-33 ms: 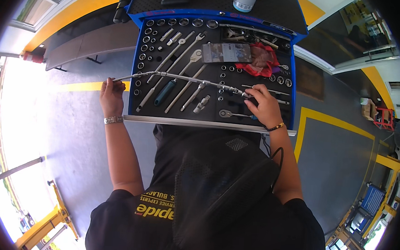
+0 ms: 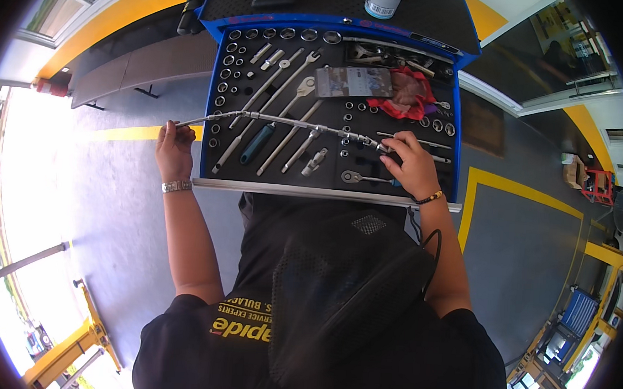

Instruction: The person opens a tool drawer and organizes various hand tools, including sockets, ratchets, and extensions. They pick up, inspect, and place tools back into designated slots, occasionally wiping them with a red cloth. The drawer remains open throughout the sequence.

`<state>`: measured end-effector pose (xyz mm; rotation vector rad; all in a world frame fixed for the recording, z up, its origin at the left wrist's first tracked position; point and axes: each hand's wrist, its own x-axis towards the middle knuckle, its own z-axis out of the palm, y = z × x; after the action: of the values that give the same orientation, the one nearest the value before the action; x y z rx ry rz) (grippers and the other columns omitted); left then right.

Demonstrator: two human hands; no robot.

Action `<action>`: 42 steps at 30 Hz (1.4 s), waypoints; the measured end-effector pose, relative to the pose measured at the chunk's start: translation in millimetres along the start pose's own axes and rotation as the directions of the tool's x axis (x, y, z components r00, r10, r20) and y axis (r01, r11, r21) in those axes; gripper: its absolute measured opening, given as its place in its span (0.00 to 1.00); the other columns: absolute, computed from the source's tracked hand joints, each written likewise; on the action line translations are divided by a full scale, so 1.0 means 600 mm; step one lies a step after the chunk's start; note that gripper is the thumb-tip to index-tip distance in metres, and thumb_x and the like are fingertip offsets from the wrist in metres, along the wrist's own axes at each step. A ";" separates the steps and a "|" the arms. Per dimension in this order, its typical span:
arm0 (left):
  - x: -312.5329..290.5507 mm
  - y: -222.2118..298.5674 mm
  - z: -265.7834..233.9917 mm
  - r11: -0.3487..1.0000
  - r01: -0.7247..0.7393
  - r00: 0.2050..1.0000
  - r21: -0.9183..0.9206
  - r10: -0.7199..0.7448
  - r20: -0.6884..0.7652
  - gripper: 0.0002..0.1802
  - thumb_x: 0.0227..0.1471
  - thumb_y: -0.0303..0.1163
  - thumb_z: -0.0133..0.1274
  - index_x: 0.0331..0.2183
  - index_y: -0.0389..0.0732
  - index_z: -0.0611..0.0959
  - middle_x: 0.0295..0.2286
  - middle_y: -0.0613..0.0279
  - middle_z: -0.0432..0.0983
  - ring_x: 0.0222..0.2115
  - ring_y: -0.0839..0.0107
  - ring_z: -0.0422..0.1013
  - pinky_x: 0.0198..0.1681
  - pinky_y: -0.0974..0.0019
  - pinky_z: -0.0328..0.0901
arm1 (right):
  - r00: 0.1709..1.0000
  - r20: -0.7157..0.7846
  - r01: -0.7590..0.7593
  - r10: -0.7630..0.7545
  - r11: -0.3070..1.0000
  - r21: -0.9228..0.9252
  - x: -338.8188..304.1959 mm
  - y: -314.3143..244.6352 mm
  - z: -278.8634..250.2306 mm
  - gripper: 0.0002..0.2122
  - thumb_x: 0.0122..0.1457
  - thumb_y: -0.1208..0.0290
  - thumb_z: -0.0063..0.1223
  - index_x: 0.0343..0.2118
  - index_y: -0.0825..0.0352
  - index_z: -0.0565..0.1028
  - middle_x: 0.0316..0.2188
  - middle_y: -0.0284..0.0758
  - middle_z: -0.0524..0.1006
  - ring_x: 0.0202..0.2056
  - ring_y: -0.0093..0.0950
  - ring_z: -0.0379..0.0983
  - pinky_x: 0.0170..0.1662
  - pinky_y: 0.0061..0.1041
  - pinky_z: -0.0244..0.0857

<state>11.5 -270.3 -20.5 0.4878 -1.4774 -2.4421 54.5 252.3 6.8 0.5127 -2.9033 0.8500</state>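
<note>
A long jointed metal bar [image 2: 275, 119] spans left to right above the open drawer [image 2: 312, 191] — the left grip [image 2: 175, 156] pinches its left end, the right grip [image 2: 415, 164] its right end. Beneath lies a teal-handled tool [image 2: 257, 145]; a ratchet [image 2: 352, 176] sits near the right grip — farther off, a phone [image 2: 354, 83] meets a crumpled red cloth [image 2: 409, 95].

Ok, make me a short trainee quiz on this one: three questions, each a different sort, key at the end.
1. True or false: the left hand and right hand hold opposite ends of the long bar.
2. Which wrist wears the yellow-and-black bracelet?
3. What lies just right of the phone?
A) teal handle
B) bench
C) red cloth

Key: 1. True. 2. The right. 3. C.
</note>
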 end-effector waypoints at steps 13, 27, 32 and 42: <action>0.000 -0.003 -0.001 0.993 0.047 0.998 -0.109 -0.053 -0.044 0.11 0.67 0.36 0.51 0.35 0.39 0.79 0.26 0.62 0.76 0.27 0.72 0.72 0.33 0.67 0.70 | 0.998 -0.008 -0.059 0.059 0.998 -0.021 0.012 -0.005 0.023 0.15 0.55 0.64 0.66 0.44 0.59 0.78 0.41 0.31 0.74 0.35 0.34 0.79 0.36 0.33 0.73; -0.005 0.006 0.031 0.953 0.127 0.991 -0.275 -0.112 0.068 0.15 0.67 0.41 0.50 0.36 0.39 0.79 0.25 0.65 0.72 0.28 0.72 0.69 0.34 0.68 0.67 | 0.986 -0.061 -0.140 0.158 0.961 0.240 0.015 0.001 0.018 0.13 0.56 0.72 0.63 0.44 0.63 0.77 0.38 0.35 0.76 0.39 0.36 0.78 0.40 0.32 0.71; -0.002 -0.008 0.034 0.928 0.186 0.981 -0.322 -0.156 0.115 0.15 0.68 0.43 0.48 0.38 0.40 0.78 0.24 0.67 0.71 0.26 0.73 0.67 0.34 0.68 0.67 | 0.989 -0.065 -0.119 0.136 0.969 0.214 0.014 0.004 0.016 0.13 0.55 0.73 0.64 0.44 0.64 0.78 0.39 0.35 0.76 0.38 0.35 0.79 0.40 0.32 0.72; -0.007 -0.007 0.058 0.974 0.176 0.984 -0.145 -0.177 0.000 0.16 0.68 0.44 0.49 0.33 0.42 0.76 0.23 0.68 0.66 0.25 0.76 0.63 0.30 0.71 0.62 | 0.995 -0.024 -0.092 0.093 0.995 0.039 0.015 -0.003 0.017 0.17 0.54 0.64 0.66 0.47 0.56 0.79 0.40 0.31 0.73 0.35 0.33 0.78 0.38 0.33 0.73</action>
<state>1.1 -238.8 -8.5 0.6274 -1.2898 -2.6528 47.1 242.9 0.9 0.3690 -2.9131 0.9171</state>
